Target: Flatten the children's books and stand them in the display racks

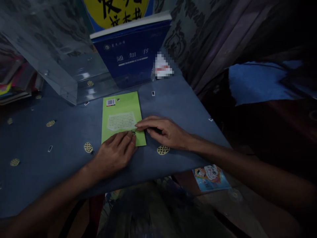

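A thin green book (120, 105) lies flat on the table, its back cover up, with a barcode at the top left and a pale block of print in the middle. My left hand (119, 148) rests palm down over the book's lower edge, fingers laid flat on the cover. From the right, my right hand (167, 130) reaches in with its fingers stretched out, the tips touching the cover near the right edge. Part of the lower cover is hidden beneath my left fingers.
Behind the book, a dark blue booklet (133, 59) stands upright by a clear plastic stand (66, 79). Stacked books (19, 79) sit at the far left. The patterned tablecloth (66, 178) ends at the right edge (210, 109). Below lies a colourful booklet (211, 180).
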A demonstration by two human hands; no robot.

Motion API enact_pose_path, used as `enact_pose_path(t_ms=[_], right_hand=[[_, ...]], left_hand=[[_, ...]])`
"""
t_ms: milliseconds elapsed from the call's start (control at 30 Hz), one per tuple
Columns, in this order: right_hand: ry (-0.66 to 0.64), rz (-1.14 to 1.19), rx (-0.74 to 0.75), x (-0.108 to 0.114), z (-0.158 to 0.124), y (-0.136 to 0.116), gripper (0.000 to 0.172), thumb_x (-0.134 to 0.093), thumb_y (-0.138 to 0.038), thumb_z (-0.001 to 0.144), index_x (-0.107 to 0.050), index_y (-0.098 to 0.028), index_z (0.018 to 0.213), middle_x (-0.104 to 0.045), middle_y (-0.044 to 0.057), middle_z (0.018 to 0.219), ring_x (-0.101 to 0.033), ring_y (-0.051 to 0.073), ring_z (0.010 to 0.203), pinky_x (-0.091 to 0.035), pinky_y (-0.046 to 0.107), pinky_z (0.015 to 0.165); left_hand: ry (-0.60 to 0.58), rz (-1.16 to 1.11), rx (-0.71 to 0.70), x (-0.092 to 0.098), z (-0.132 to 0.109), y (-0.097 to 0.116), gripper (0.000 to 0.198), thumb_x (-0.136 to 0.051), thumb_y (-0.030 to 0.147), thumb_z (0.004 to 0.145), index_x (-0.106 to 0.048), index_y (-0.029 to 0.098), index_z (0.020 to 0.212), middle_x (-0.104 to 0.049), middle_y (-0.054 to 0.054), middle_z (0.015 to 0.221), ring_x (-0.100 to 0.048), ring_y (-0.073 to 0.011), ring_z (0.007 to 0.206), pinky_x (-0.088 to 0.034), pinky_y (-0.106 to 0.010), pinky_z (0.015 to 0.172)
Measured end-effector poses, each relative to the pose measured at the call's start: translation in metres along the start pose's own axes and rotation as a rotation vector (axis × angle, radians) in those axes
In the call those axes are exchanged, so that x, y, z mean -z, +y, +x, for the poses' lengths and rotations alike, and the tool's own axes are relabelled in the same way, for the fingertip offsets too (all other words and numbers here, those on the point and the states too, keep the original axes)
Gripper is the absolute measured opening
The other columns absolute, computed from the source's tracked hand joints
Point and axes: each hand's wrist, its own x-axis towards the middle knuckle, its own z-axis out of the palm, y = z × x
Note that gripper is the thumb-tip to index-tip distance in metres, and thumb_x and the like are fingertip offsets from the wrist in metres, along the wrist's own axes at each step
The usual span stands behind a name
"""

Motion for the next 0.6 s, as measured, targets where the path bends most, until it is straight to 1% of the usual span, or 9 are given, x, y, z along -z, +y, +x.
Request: enact_pose_path(t_ms=[67,200,367,500,600], right_hand=[[-0.011,0.034,-0.008,0.001,-0.003,-0.003,0.037,-0.047,-0.008,0.094,-0.069,-0.018,0.121,-0.075,0.010,0.112,-0.071,0.019,0.106,-0.058,0.034,0.093],[-0.005,0.081,-0.004,0.002,-0.004,-0.004,0.036,-0.047,-0.006,0.092,-0.070,-0.016,0.117,-0.075,0.010,0.107,-0.072,0.019,0.103,-0.059,0.034,0.091],[-0.014,0.107,-0.043,0.002,-0.004,-0.006,0.036,-0.048,-0.006,0.091,-0.071,-0.018,0.117,-0.074,0.009,0.106,-0.072,0.019,0.101,-0.059,0.034,0.089],[-0.006,0.117,-0.036,0.002,-0.004,-0.005,0.035,-0.048,-0.007,0.092,-0.071,-0.017,0.116,-0.074,0.009,0.106,-0.072,0.019,0.100,-0.059,0.034,0.087],[-0.006,0.120,-0.024,0.001,-0.003,-0.004,0.034,-0.047,-0.008,0.092,-0.071,-0.016,0.116,-0.074,0.010,0.105,-0.072,0.019,0.099,-0.060,0.034,0.086]], left_hand=[[0.006,-0.003,0.001,0.001,0.001,0.000,0.021,-0.056,0.015,0.098,-0.067,0.011,0.115,-0.076,-0.014,0.107,-0.071,-0.0269,0.098,-0.061,-0.038,0.078],[0.016,0.003,-0.020,0.005,0.004,-0.001,0.016,-0.059,0.012,0.096,-0.069,0.008,0.107,-0.077,-0.013,0.103,-0.073,-0.0260,0.092,-0.063,-0.037,0.073],[-0.009,-0.025,-0.007,0.009,0.006,-0.004,0.017,-0.056,0.011,0.097,-0.070,0.011,0.107,-0.078,-0.011,0.106,-0.074,-0.0252,0.094,-0.064,-0.036,0.073],[0.000,-0.032,0.001,0.010,0.007,-0.004,0.016,-0.057,0.010,0.097,-0.071,0.008,0.105,-0.078,-0.011,0.103,-0.073,-0.0248,0.091,-0.063,-0.036,0.070],[-0.012,-0.031,-0.001,0.011,0.007,-0.005,0.016,-0.057,0.010,0.096,-0.071,0.009,0.104,-0.078,-0.011,0.104,-0.073,-0.0249,0.092,-0.062,-0.035,0.070]])
